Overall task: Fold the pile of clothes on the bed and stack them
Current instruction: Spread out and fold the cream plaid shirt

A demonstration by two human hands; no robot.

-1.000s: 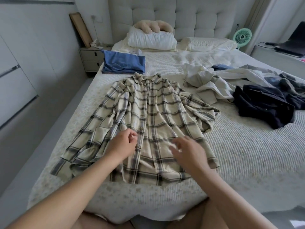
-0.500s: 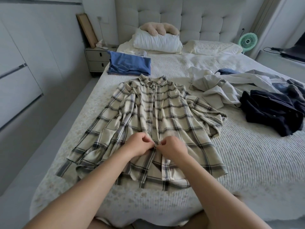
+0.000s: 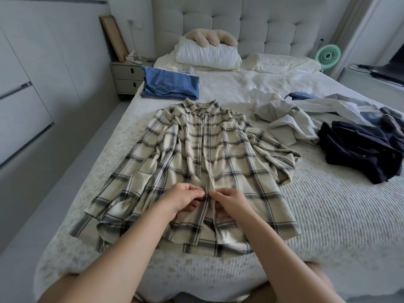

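- While the plaid shirt (image 3: 209, 171) lies spread front-up across the foot half of the bed (image 3: 328, 215), collar toward the headboard and hem near the foot edge, both hands meet at its front opening, low on the placket.
- The left hand (image 3: 181, 199) pinches the left edge of the opening with curled fingers; the right hand (image 3: 229, 202) pinches the right edge, fingertips almost touching the other hand.
- The step in hand looks like closing or lining up the front, perhaps doing up a button; the button itself is too small to tell.
- Next, I judge, the front wants smoothing flat, then the sleeves folded in: the right sleeve is bunched toward the bed's right side and needs straightening first.
- A folded blue garment (image 3: 170, 86) sits by the left edge near the pillows, the likely stack.
- The unfolded pile (image 3: 328, 125) lies along the right edge, just beside the shirt's sleeve.
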